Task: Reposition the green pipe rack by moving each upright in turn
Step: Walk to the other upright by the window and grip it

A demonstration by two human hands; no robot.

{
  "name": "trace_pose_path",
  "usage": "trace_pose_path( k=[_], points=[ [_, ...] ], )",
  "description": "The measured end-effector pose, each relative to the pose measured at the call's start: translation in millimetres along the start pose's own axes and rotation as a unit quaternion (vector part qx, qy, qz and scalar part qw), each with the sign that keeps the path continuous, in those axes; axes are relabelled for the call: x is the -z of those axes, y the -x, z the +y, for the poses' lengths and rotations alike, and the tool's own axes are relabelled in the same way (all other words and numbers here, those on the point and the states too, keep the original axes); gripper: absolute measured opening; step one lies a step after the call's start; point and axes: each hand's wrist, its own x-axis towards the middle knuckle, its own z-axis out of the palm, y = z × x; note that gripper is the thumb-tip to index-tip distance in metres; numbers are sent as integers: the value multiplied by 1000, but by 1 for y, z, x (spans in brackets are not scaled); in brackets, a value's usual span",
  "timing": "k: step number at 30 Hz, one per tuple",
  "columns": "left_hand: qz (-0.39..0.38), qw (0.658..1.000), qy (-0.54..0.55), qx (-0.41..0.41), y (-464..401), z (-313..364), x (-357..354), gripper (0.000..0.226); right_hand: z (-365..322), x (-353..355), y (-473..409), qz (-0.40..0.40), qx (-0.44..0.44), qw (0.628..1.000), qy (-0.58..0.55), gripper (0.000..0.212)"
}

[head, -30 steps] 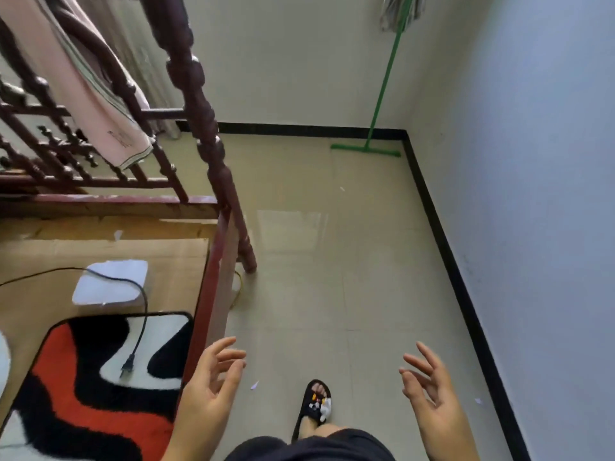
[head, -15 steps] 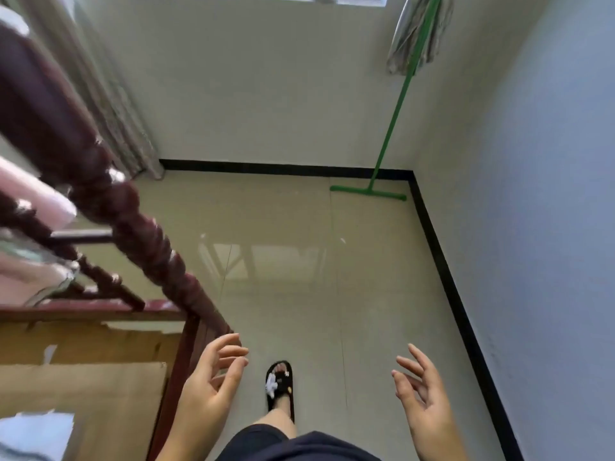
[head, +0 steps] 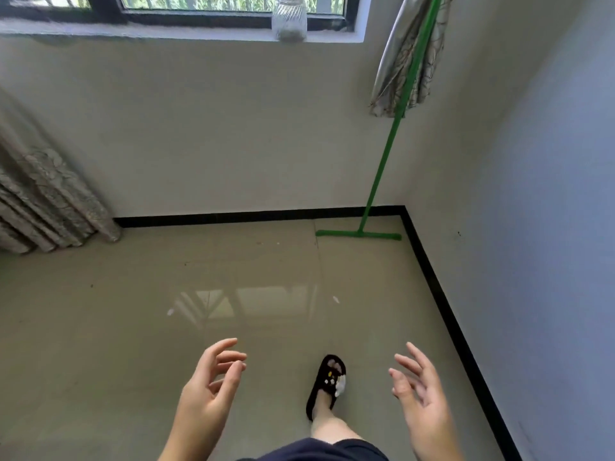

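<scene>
Both hands are up in front, low in the view, and neither has hold of anything. The left hand [head: 208, 392] is loosely open with its fingers curled; the right hand [head: 421, 395] is open with fingers spread. Between them a foot in a black slipper [head: 327, 382] stands on the shiny floor [head: 133, 327]. The green rack's upright [head: 387, 151] stands in the far right corner, its foot bar [head: 357, 234] on the floor against the black skirting, well apart from the hands. A curtain [head: 404, 61] hangs behind its top. A jar [head: 289, 18] sits on the windowsill.
</scene>
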Motion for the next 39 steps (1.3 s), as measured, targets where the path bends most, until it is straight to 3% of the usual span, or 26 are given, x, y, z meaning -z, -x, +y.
trace_pose_path(
  k=[7, 12, 17, 20, 22, 26, 29, 34, 39],
  points=[
    [7, 1000, 11, -16, -174, 45, -79, 29, -52, 10, -198, 20, 47, 998, 23, 45],
    [-12, 1000, 14, -20, -283, 74, -121, 24, -64, 1, -302, 9, 36, 999, 27, 62],
    [-46, 998, -4, -30, -401, 86, -156, 28, -78, -14, -399, 93, 19, 995, 14, 47],
    [-98, 993, -23, -54, -487, 99, -174, 25, -89, -32, -457, 140, 18, 990, 5, 53],
    [-154, 984, -46, -74, -546, 111, -185, 32, -98, -46, -495, 170, 15, 985, -5, 58],
    [-254, 954, -92, -134, -647, 159, -212, 42, -134, -69, -561, 225, 14, 974, -26, 37],
    [-305, 930, -103, -177, -705, 194, -249, 34, -149, -66, -605, 238, 12, 971, -27, 53],
    [-349, 889, -92, -281, -774, 262, -330, 38, -179, -40, -691, 250, 26, 968, 13, 39],
    [-358, 877, -45, -316, -811, 325, -412, 32, -227, -7, -783, 210, 63, 975, 46, 52]
  ],
)
